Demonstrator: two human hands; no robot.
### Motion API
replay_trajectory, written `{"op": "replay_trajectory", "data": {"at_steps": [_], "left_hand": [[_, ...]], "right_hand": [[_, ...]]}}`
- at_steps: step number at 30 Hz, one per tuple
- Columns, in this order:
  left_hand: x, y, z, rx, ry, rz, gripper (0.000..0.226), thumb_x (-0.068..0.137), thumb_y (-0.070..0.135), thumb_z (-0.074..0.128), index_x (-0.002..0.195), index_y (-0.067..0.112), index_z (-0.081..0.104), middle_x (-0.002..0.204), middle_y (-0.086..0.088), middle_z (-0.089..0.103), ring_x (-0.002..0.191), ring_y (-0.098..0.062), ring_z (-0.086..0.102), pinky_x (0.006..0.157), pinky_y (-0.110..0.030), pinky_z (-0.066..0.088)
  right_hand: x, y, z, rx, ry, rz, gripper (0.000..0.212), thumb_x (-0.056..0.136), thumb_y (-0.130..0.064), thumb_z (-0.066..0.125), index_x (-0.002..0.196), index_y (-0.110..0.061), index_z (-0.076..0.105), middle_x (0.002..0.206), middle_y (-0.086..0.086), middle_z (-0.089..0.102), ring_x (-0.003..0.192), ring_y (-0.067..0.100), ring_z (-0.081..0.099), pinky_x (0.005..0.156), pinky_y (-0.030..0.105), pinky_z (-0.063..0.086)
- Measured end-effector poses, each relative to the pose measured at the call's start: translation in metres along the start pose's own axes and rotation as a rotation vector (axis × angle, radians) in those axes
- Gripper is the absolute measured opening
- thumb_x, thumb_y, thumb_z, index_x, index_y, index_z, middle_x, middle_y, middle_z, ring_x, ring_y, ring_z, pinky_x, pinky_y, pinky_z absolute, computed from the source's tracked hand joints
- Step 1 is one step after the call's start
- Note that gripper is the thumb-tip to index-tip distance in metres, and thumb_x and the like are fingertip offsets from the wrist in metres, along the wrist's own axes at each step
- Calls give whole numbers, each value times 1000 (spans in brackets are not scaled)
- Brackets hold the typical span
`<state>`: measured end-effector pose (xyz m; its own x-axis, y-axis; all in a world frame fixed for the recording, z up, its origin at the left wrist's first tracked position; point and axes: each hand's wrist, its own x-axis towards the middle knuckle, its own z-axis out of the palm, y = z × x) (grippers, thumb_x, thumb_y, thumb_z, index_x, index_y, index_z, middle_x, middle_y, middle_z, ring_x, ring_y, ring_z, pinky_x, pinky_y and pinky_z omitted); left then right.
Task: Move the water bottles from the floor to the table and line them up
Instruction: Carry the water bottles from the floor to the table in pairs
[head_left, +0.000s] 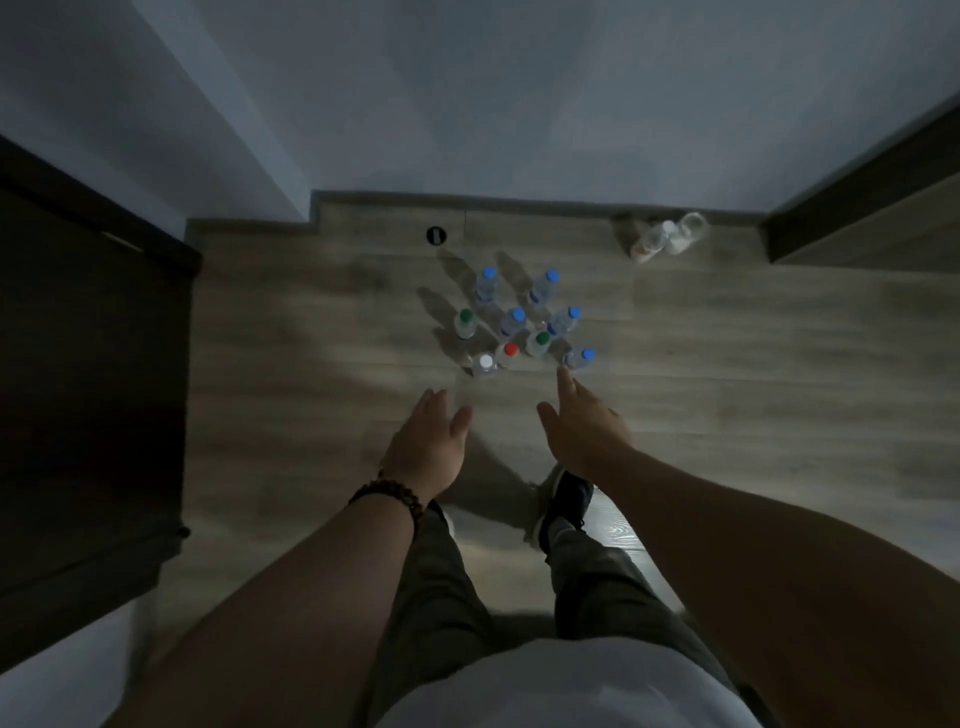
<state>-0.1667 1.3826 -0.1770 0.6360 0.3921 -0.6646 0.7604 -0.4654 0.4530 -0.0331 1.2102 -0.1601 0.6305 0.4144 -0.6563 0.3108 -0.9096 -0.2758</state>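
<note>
Several clear water bottles stand upright in a cluster on the wooden floor: a white-capped bottle (484, 363) and a red-capped bottle (509, 352) nearest me, green-capped ones (464, 321) and several blue-capped ones, one at the right (580, 357). My left hand (427, 446) is stretched out, open and empty, just short of the white-capped bottle. My right hand (584, 421) is open too, its forefinger tip close to the right blue-capped bottle's base. A beaded bracelet sits on my left wrist.
A dark cabinet (78, 389) fills the left side. Dark furniture (872, 208) juts in at the upper right, with a few pale containers (665, 239) on the floor beside it. A round black floor fitting (436, 235) lies by the wall. My dark shoe (563, 501) is below my hands.
</note>
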Motion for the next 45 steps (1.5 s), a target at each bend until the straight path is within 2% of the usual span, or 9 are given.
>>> {"op": "replay_trajectory", "data": {"at_steps": [9, 16, 23, 28, 34, 36, 38, 41, 45], "left_hand": [[102, -28, 125, -178, 68, -105, 61, 104, 50, 42, 156, 19, 32, 164, -2, 32, 148, -21, 35, 120, -38, 30], [198, -81, 200, -217, 87, -62, 64, 99, 40, 58, 155, 19, 34, 158, -3, 41, 144, -18, 40, 109, -25, 30], [295, -135, 244, -139, 119, 87, 68, 81, 41, 76, 140, 20, 49, 131, 8, 53, 119, -8, 52, 89, -6, 30], [363, -148, 251, -116, 66, 103, 88, 66, 59, 78, 138, 15, 54, 134, -5, 62, 124, -24, 59, 103, -35, 46], [396, -153, 250, -61, 110, 367, 59, 63, 35, 89, 113, 40, 60, 107, 25, 66, 100, 11, 61, 88, -21, 52], [399, -156, 254, -38, 129, 439, 53, 62, 45, 84, 107, 44, 57, 94, 45, 62, 90, 27, 54, 77, -3, 47], [402, -158, 256, -59, 124, 444, 44, 60, 50, 83, 96, 52, 56, 87, 61, 49, 85, 38, 45, 67, -4, 45], [415, -162, 256, -95, 132, 398, 51, 57, 52, 85, 97, 56, 56, 94, 50, 59, 92, 28, 54, 75, -13, 42], [433, -154, 257, -51, 86, 444, 51, 71, 48, 84, 114, 30, 65, 105, 17, 70, 100, 2, 64, 89, -23, 49]], "right_hand": [[117, 67, 110, 154, -65, 28, 73, 105, -41, 46, 163, -22, 6, 151, 12, 49, 131, 31, 53, 99, 42, 47], [213, 115, 188, 143, -117, -12, 73, 103, -39, 54, 162, -18, 16, 153, 13, 48, 136, 32, 49, 107, 40, 41], [312, 140, 228, 21, -9, -77, 57, 98, -42, 62, 144, -13, 46, 135, 16, 61, 121, 33, 59, 95, 39, 47], [354, 145, 237, 15, 72, -175, 43, 96, -39, 66, 127, -11, 59, 121, 14, 66, 104, 28, 61, 81, 31, 38], [396, 125, 233, -181, -8, -154, 30, 94, -26, 69, 116, -6, 63, 112, 11, 66, 100, 25, 63, 88, 38, 54], [403, 120, 233, -225, -16, -148, 34, 93, -23, 72, 119, -4, 63, 115, 15, 66, 105, 28, 66, 92, 39, 56], [406, 121, 233, -212, -14, -143, 39, 93, -20, 74, 124, -2, 60, 117, 17, 66, 105, 28, 67, 93, 40, 57], [411, 125, 233, -144, 21, -129, 36, 94, -16, 70, 125, -1, 59, 117, 18, 66, 101, 27, 68, 90, 40, 59], [423, 126, 233, 41, 16, -62, 47, 89, -19, 77, 128, -3, 55, 97, 16, 65, 81, 24, 70, 71, 37, 62]]}}
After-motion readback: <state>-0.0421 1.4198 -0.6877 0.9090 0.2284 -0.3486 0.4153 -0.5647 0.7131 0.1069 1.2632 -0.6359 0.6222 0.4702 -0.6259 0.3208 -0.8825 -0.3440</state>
